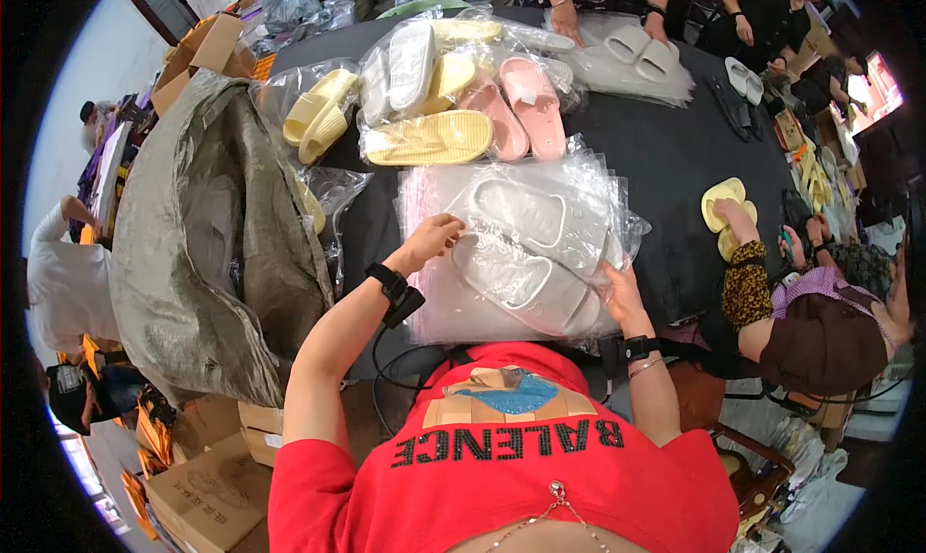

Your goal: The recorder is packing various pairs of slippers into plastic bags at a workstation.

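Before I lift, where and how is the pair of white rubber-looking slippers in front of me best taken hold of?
I would grip the rounded right ends of the white rubber-looking slippers, coming from the right. They slant side by side, with these ends toward the right hand. Clear plastic film seems to cover them, so pinch firmly through it.

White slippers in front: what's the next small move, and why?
I'd probably smooth the clear film at the left with the left hand, the right hand steadying the opposite side. The film looks creased and shiny over the white slippers, which lie on a stack of clear bags, and a hand is already at each side.
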### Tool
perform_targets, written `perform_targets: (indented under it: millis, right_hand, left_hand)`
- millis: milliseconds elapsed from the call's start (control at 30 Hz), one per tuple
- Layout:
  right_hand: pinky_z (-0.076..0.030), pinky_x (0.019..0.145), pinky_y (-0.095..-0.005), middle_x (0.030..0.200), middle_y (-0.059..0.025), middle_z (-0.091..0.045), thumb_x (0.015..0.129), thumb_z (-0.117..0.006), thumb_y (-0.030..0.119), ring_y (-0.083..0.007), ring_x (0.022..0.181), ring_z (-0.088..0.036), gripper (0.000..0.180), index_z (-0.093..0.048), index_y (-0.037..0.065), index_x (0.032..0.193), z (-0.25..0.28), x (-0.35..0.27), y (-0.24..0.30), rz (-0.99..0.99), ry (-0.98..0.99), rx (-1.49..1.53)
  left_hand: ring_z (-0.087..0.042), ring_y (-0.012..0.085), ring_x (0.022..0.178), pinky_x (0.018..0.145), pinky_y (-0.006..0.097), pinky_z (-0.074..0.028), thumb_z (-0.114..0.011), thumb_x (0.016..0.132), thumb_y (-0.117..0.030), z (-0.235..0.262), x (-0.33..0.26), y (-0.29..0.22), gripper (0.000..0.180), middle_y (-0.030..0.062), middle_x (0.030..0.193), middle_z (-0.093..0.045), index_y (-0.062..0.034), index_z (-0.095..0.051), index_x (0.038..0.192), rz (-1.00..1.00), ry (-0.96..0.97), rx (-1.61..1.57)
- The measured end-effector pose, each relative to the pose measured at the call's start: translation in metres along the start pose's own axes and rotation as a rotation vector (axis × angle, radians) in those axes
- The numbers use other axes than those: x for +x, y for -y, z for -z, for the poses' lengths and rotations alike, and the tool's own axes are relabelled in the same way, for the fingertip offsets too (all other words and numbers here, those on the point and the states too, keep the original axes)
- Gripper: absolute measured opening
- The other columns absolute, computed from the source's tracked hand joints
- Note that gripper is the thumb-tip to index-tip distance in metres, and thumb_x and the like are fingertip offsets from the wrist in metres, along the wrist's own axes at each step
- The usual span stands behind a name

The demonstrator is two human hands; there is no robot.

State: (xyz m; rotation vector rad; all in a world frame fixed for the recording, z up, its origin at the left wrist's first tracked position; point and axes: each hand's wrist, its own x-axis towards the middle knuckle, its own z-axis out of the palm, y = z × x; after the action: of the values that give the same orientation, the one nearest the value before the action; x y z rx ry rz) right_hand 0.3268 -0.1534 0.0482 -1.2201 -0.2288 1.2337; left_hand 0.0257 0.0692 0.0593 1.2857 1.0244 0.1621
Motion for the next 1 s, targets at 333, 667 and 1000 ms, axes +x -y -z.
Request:
perform_targets:
  millis: [333,667,1000]
  right_hand:
    - [-0.042,0.084,-0.0425,0.121,-0.0022,-0.048,0.088,-0.051,0.013,-0.0194,0.108,-0.047,0.056,-0.025,0.023,0.136,-0.027,0.0,0.025,-0.055,0.086,-0.109]
    - [-0.05,0.069,-0.0406,0.12,-0.0078,-0.045,0.089,-0.05,0.017,-0.0219,0.104,-0.049,0.049,-0.027,0.018,0.132,-0.028,0.04,0.008,-0.091,-0.176,-0.352]
    - [-0.048,0.062,-0.0333,0.11,-0.0041,-0.051,0.089,-0.05,0.024,-0.0176,0.093,-0.053,0.031,-0.042,0.014,0.116,-0.006,0.05,-0.004,-0.013,-0.081,-0.282]
  left_hand:
    - [-0.055,0.0114,0.07,0.062,0.024,-0.045,-0.046,0.086,0.0,0.015,-0.033,-0.029,0.034,0.0021,0.097,-0.057,-0.0078,-0.05,0.118,-0.083,0.357,-0.395]
    - [-0.048,0.0088,0.071,0.06,0.022,-0.042,-0.045,0.083,0.0,0.008,-0.021,-0.012,0.048,-0.0006,0.09,-0.052,-0.0138,-0.049,0.129,-0.404,0.303,0.08]
    - [-0.055,0.0156,0.067,0.06,0.028,-0.047,-0.058,0.085,-0.019,0.007,0.029,0.005,0.043,0.0107,0.083,-0.055,0.0011,-0.043,0.12,-0.072,-0.171,-0.022]
